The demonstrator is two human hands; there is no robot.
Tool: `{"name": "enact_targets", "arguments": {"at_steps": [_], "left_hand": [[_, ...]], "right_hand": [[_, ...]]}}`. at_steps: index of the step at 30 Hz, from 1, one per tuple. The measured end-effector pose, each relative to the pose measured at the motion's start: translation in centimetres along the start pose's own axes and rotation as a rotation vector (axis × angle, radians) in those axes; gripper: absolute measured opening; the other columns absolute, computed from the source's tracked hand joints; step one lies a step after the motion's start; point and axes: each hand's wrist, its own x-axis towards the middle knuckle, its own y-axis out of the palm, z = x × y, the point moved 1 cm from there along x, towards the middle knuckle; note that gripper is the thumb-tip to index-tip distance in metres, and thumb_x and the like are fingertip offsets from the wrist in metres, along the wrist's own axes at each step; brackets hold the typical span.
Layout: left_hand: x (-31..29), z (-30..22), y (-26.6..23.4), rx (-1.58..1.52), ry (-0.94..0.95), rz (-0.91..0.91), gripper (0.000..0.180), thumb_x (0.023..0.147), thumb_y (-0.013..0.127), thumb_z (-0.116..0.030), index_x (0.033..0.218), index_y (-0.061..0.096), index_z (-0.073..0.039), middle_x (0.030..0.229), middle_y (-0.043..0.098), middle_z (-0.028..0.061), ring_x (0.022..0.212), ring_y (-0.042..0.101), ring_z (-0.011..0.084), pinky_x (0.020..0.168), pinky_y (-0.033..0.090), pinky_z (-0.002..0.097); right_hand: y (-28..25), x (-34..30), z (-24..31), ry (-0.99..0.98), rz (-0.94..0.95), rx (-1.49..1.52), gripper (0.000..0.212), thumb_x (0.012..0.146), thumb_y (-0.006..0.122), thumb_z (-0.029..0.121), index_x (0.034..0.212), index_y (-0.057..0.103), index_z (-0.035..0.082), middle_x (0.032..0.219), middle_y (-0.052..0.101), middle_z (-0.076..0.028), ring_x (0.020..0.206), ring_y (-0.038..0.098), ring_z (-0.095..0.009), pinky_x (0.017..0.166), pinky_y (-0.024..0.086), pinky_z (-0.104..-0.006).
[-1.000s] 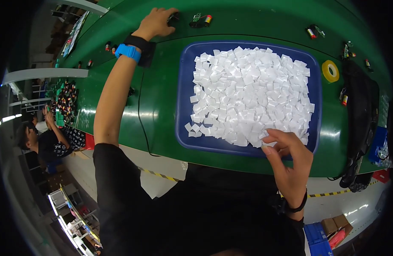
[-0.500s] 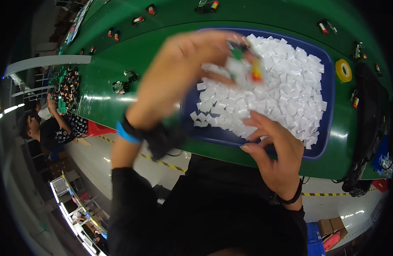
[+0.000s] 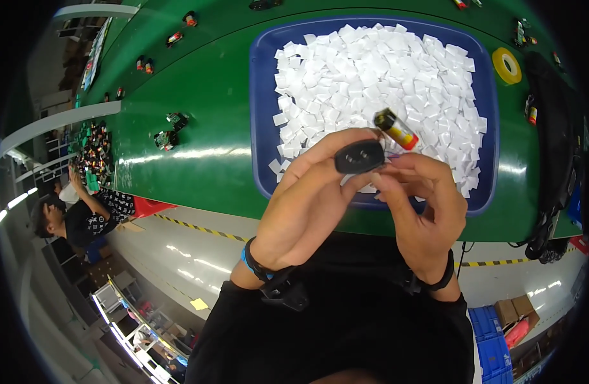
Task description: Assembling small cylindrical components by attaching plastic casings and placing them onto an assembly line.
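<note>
My left hand [image 3: 307, 192] is closed on a small electronic assembly whose dark oval part [image 3: 359, 157] faces up. A battery [image 3: 397, 130] with a yellow and red wrap hangs from it on thin wires, beyond my fingers. Close against it, my right hand [image 3: 432, 208] pinches at the wires, fingertips together; exactly what they grip is partly hidden. Both hands are over the near part of a blue tray [image 3: 257, 115], which is heaped with small white square pieces [image 3: 371, 70].
A roll of yellow tape [image 3: 506, 66] lies right of the tray, beside a black bag [image 3: 550, 134]. Loose circuit boards [image 3: 171, 131] with batteries are scattered on the green table [image 3: 198, 115]. At the far left another person [image 3: 83, 214] works by a pile of similar parts [image 3: 95, 153].
My left hand has come down and toward me from above the tray, bringing the assembly to my right hand. My right fingers, apart before, are now pinched at the wires.
</note>
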Motion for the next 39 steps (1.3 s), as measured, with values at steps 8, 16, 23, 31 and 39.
{"name": "enact_targets", "arguments": {"at_steps": [8,16,23,31,39], "left_hand": [[0.7,1.6,-0.3,0.262,0.026,-0.021,0.031,0.097,0.057,-0.014,0.124,0.051,-0.001,0.124,0.053,0.0107,0.111,0.058,0.0224,0.102,0.043,0.0386],[0.2,0.2,0.0,0.676,0.051,-0.006,0.034,0.09,0.066,-0.002,0.12,0.052,0.003,0.119,0.057,0.0136,0.107,0.059,0.0223,0.092,0.05,0.0377],[-0.2,-0.5,-1.5,0.958,0.049,0.028,0.022,0.093,0.062,0.005,0.114,0.056,0.005,0.115,0.063,0.015,0.101,0.064,0.0179,0.087,0.054,0.0318],[-0.3,-0.3,-1.7,1.018,0.208,-0.089,0.022,0.091,0.07,-0.001,0.11,0.061,0.002,0.097,0.071,0.0074,0.078,0.068,0.0094,0.068,0.055,0.021],[-0.5,-0.7,-3.3,0.924,0.141,-0.067,0.021,0.094,0.064,0.0,0.112,0.056,0.005,0.101,0.068,0.0139,0.078,0.069,0.0166,0.065,0.057,0.0262]], "right_hand": [[-2.7,1.3,-1.5,-0.171,0.114,-0.138,0.028,0.082,0.076,-0.004,0.106,0.062,-0.001,0.094,0.068,-0.014,0.075,0.069,-0.017,0.063,0.056,-0.0256],[-3.5,0.9,-2.1,-0.182,0.176,-0.159,0.025,0.08,0.077,-0.004,0.101,0.063,0.0,0.093,0.069,-0.014,0.071,0.067,-0.019,0.058,0.053,-0.0271],[-2.1,0.6,-2.6,-0.426,0.171,-0.365,0.03,0.071,0.078,-0.002,0.098,0.067,0.004,0.084,0.066,-0.008,0.066,0.064,-0.02,0.052,0.049,-0.0275],[-1.5,1.2,-1.9,-0.554,0.128,-0.54,0.031,0.065,0.082,-0.001,0.091,0.067,0.007,0.094,0.061,-0.007,0.089,0.062,-0.028,0.07,0.05,-0.0354],[-0.5,0.8,-2.2,-0.551,0.127,-0.614,0.029,0.065,0.081,0.0,0.089,0.068,0.009,0.093,0.058,-0.006,0.09,0.059,-0.028,0.071,0.049,-0.0349]]}}
